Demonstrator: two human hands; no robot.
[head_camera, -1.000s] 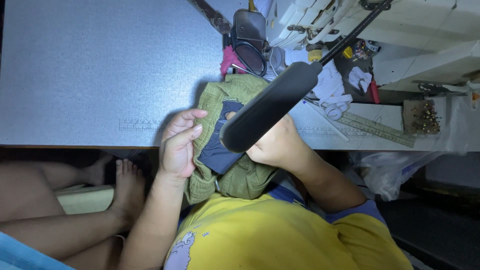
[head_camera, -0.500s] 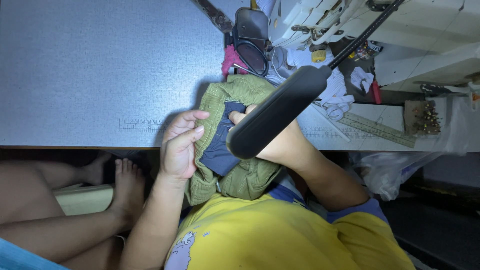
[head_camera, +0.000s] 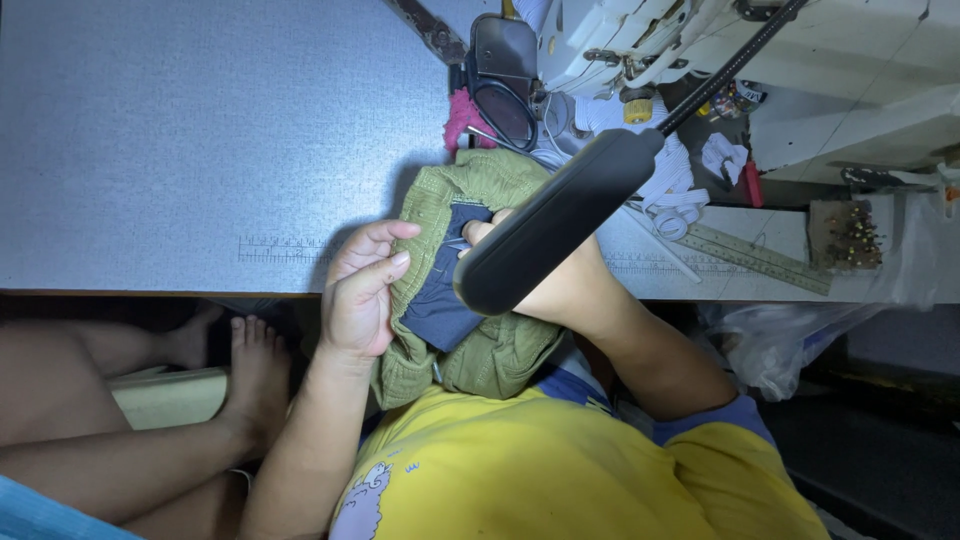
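Observation:
An olive green garment (head_camera: 470, 180) with a dark blue fabric piece (head_camera: 440, 300) sewn on it lies bunched over the table's front edge and my lap. My left hand (head_camera: 362, 292) grips its left side, fingers curled over the fold. My right hand (head_camera: 560, 285) holds the garment from the right, with its fingertips on the top of the blue piece. A black lamp head (head_camera: 555, 225) covers most of that hand, so I cannot tell whether it also holds a small tool.
A grey table (head_camera: 200, 140) carries a white sewing machine (head_camera: 640, 40), a pink cloth (head_camera: 462, 115), white-handled scissors (head_camera: 672, 215), a ruler (head_camera: 750, 255) and a pin holder (head_camera: 848, 232). Bare legs and feet (head_camera: 250, 365) rest below. A plastic bag (head_camera: 780, 345) hangs right.
My left hand's fingers have shifted slightly on the garment's edge. Otherwise the hands and garment stay in place.

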